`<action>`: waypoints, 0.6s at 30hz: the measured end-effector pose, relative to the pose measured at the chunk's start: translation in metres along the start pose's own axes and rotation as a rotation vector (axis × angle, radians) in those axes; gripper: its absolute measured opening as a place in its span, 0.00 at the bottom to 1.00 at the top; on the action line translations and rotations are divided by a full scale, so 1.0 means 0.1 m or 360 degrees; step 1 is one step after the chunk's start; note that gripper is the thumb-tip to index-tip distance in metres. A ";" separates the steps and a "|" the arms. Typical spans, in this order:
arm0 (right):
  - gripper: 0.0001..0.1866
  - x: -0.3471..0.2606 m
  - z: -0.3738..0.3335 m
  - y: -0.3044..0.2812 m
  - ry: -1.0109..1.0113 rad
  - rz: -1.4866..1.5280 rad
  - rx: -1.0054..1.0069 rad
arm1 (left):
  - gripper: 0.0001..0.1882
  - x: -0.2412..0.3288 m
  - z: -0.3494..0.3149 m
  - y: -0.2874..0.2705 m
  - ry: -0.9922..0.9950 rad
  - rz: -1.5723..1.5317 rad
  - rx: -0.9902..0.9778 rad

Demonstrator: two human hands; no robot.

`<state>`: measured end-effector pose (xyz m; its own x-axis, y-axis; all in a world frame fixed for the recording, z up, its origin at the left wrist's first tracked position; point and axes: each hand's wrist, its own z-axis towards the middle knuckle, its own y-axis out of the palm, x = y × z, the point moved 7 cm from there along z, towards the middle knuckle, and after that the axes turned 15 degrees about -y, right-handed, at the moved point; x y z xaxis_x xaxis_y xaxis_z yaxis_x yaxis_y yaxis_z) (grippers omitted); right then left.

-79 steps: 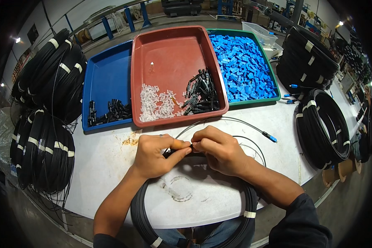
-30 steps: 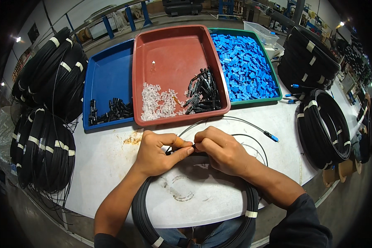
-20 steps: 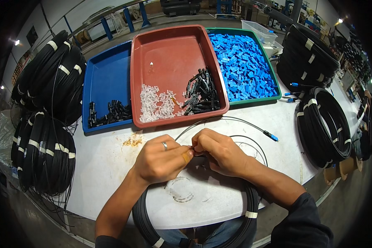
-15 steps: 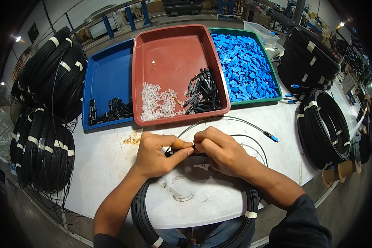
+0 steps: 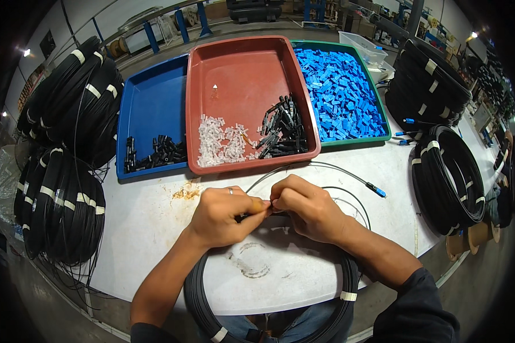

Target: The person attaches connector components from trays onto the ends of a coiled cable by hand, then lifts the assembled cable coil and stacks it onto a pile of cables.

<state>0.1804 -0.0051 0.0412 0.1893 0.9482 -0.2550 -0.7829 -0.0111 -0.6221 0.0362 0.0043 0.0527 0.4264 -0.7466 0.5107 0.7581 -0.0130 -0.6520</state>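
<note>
My left hand [image 5: 226,216] and my right hand [image 5: 308,207] meet above the table, thumbs and fingertips pinched together around a small black part [image 5: 271,204]. The fingers cover most of it, so its shape is hard to make out. Below my hands lies a coil of black cable [image 5: 349,266], bound with pale tape, its near side reaching over the table edge towards my lap. One loose end of cable curves beyond my right hand and carries a blue connector [image 5: 376,190]. A ring sits on a finger of my left hand.
Past my hands stand a blue tray [image 5: 154,108] with black parts, a red tray [image 5: 243,68] with clear and black pieces, and a green tray [image 5: 390,136] full of blue housings. Black cable coils stack at left [image 5: 63,206] and right [image 5: 447,180] on the white table [image 5: 149,240].
My fingers have shifted slightly around the small black part, with the left fingers curling in more. The cable coil and trays stay in place apart from a slight shift of the whole view.
</note>
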 end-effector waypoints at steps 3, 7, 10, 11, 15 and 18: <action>0.13 -0.09 0.03 -0.03 -0.0158 -0.0104 -0.0027 | 0.04 -0.27 0.01 0.03 -0.0616 -0.0516 -0.0135; 0.15 -0.08 0.04 -0.01 -0.0112 -0.0072 -0.0105 | 0.05 -0.20 0.03 0.04 -0.0373 -0.0415 -0.0163; 0.17 0.08 -0.05 0.05 0.0208 0.0142 -0.0099 | 0.07 0.11 0.00 0.05 0.0338 0.0010 0.0035; 0.19 0.11 -0.05 0.05 0.0239 0.0156 -0.0125 | 0.06 0.16 -0.01 0.06 0.0456 0.0183 0.0070; 0.19 0.09 -0.06 0.00 0.0119 0.0128 0.0026 | 0.04 -0.05 0.05 0.01 -0.0045 -0.0179 0.0074; 0.21 0.02 -0.02 -0.05 -0.0017 0.0007 0.0104 | 0.04 -0.25 0.04 0.01 -0.0530 -0.0495 0.0006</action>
<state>0.1858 -0.0040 0.0417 0.1798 0.9516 -0.2493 -0.8207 0.0054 -0.5713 0.0284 0.0255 0.0421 0.3129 -0.4532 0.8347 0.8768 -0.2000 -0.4373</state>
